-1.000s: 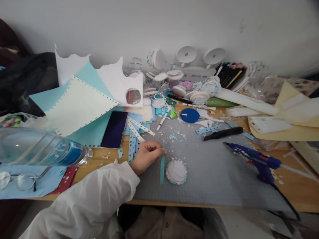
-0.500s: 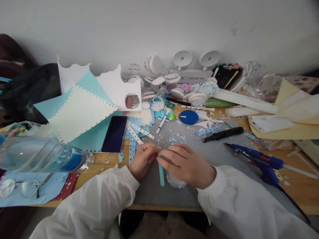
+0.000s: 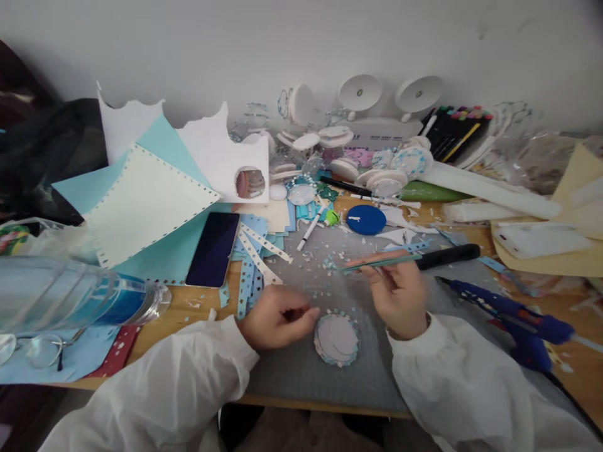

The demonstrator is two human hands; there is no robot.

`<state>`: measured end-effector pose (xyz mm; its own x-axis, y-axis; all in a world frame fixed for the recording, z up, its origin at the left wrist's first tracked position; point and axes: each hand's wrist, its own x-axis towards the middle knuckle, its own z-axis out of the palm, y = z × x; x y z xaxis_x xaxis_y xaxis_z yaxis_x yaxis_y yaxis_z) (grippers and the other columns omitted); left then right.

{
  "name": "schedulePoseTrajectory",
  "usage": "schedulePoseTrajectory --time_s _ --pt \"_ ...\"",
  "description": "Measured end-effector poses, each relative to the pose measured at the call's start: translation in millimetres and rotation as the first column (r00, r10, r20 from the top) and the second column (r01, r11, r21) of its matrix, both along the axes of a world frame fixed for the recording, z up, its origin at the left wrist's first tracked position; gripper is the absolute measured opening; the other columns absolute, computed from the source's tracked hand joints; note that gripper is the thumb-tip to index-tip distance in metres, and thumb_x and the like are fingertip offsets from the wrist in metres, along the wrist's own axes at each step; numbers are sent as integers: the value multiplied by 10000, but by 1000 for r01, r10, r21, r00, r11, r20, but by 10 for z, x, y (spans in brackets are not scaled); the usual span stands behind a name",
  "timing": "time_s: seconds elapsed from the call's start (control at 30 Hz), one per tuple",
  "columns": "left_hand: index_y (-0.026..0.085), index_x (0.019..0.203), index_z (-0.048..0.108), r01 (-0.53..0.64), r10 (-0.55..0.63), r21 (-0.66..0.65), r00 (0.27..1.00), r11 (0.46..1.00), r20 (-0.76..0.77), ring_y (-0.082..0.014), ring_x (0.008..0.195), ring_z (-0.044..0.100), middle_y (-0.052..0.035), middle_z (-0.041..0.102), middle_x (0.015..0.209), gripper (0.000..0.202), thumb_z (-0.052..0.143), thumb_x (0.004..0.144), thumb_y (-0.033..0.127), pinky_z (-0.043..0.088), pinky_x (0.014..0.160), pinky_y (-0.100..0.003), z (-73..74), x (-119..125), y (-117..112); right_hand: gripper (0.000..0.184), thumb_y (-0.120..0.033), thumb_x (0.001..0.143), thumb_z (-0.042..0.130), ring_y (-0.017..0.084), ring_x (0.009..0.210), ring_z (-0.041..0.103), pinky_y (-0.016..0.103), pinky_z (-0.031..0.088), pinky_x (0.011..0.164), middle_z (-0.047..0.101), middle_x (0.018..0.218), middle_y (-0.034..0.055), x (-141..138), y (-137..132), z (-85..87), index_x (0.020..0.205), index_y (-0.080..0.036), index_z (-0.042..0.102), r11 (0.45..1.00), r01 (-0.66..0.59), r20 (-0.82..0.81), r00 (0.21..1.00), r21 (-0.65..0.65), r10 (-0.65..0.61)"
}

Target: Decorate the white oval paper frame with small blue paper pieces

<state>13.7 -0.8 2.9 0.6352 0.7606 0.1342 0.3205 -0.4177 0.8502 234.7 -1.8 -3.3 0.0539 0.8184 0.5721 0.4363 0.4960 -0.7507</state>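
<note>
My R hand (image 3: 399, 294), right of ctr, pinches the teal tweezers (image 3: 382, 261); my L hand (image 3: 277, 320) is half-curled, can't tell if it's holding anything. White scalloped disc (image 3: 336, 338) sits lower ctr, L thumb just beside: a careless nudge could shift it.

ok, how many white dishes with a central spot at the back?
2. Left dish in front of the wall; right dish beside it, nearer the markers. More could be hidden.
</note>
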Motion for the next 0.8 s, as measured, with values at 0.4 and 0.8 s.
schedulePoseTrajectory --time_s 0.4,0.8 --pt "146 646 558 90 -116 -226 988 970 -101 -91 506 420 17 495 543 239 479 860 216 333 499 -202 72 74 -1 186 -383 864 623 128 582 585 265 513 574 673 716 6 42 -37 -115 841 -211 556 871 -272 -568 823 -410 -11" --pt "154 576 489 42 -47 -291 999 956 -10 -73 463 373 28 427 514 283 505 850 226 290 435 -186 101 91 2 98 -322 892 597 154 583 626 282 555 531 686 721 27 -79 -208 39 874 -235 556 890 -242 -467 884 -387 37"
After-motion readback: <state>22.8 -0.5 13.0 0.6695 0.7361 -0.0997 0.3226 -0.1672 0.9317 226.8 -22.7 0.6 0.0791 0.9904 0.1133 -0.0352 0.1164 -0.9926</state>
